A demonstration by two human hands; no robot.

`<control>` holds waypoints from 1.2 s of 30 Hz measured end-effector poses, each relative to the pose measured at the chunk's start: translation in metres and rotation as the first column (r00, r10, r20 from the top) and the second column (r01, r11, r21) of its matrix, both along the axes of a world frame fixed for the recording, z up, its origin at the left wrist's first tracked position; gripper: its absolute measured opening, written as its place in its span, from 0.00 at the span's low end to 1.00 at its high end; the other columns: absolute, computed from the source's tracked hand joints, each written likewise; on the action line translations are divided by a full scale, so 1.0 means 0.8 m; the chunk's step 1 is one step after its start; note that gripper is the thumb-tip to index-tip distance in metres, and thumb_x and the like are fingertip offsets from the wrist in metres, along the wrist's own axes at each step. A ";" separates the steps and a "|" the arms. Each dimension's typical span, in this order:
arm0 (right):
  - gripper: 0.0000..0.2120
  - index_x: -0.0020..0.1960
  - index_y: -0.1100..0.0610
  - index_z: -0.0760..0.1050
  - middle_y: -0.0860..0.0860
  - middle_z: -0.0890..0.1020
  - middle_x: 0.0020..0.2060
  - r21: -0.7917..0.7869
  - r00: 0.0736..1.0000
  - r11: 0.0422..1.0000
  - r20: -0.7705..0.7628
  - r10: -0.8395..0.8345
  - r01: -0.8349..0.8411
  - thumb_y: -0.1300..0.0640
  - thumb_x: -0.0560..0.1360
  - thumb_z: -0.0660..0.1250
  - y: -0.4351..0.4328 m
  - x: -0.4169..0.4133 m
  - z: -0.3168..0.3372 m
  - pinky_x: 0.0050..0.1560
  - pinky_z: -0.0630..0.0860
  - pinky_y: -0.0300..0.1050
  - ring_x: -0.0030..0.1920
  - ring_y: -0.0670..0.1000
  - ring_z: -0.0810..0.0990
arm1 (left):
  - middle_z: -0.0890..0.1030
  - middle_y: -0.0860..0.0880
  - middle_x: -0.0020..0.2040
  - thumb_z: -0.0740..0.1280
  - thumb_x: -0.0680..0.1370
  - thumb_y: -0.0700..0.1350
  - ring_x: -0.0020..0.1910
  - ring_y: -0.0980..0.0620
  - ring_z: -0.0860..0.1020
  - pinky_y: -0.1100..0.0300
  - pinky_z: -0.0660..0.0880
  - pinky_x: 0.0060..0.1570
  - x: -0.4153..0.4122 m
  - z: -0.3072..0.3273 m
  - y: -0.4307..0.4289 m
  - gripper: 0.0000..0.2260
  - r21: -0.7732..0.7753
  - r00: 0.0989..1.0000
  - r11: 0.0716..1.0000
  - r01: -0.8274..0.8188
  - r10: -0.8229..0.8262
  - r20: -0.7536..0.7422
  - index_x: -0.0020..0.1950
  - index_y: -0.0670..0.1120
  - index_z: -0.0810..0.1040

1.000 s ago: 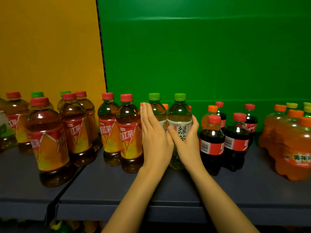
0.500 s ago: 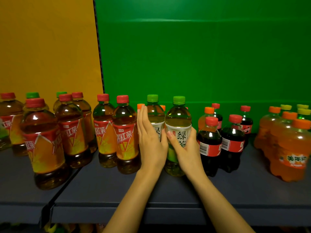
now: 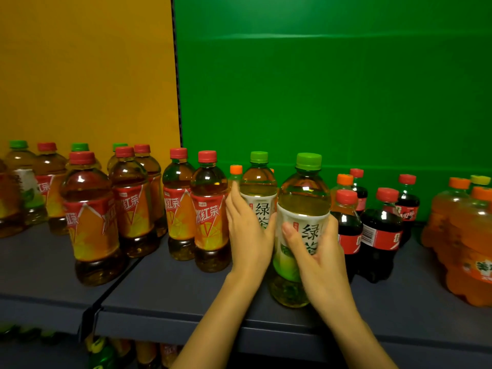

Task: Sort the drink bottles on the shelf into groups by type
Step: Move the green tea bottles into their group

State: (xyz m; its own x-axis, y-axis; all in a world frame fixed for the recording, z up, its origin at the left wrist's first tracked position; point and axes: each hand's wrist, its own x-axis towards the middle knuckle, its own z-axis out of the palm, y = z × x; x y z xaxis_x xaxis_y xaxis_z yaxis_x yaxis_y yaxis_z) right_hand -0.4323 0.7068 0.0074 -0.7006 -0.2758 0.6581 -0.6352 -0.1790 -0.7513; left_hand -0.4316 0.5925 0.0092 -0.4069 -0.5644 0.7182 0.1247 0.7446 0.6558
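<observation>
My right hand [image 3: 318,251] grips a green tea bottle [image 3: 303,209] with a green cap and white label, at the front of the grey shelf [image 3: 165,286]. My left hand [image 3: 247,233] is held flat, fingers straight, between a red-capped iced tea bottle [image 3: 210,209] and a second green tea bottle [image 3: 259,187] behind it. Several more iced tea bottles [image 3: 90,217] stand to the left. Small cola bottles [image 3: 380,230] stand just right of my right hand.
Orange soda bottles [image 3: 463,235] crowd the far right of the shelf. An orange-capped bottle [image 3: 236,173] stands behind my left hand. Green-capped bottles [image 3: 18,166] sit at the back left. A seam [image 3: 106,291] divides two shelf boards. More bottles [image 3: 101,350] lie on a lower shelf.
My right hand has drawn the green tea bottle forward toward the shelf's front edge. My left hand stays flat beside the iced tea bottle.
</observation>
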 end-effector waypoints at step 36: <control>0.26 0.60 0.48 0.69 0.43 0.80 0.52 0.003 0.825 0.826 0.055 0.562 -0.563 0.38 0.66 0.66 -0.256 0.182 0.002 0.48 0.76 0.34 0.52 0.40 0.79 | 0.82 0.53 0.47 0.72 0.59 0.59 0.47 0.54 0.81 0.58 0.78 0.46 0.403 0.006 -0.282 0.22 0.255 0.934 0.947 -0.197 0.260 -0.244 0.51 0.56 0.75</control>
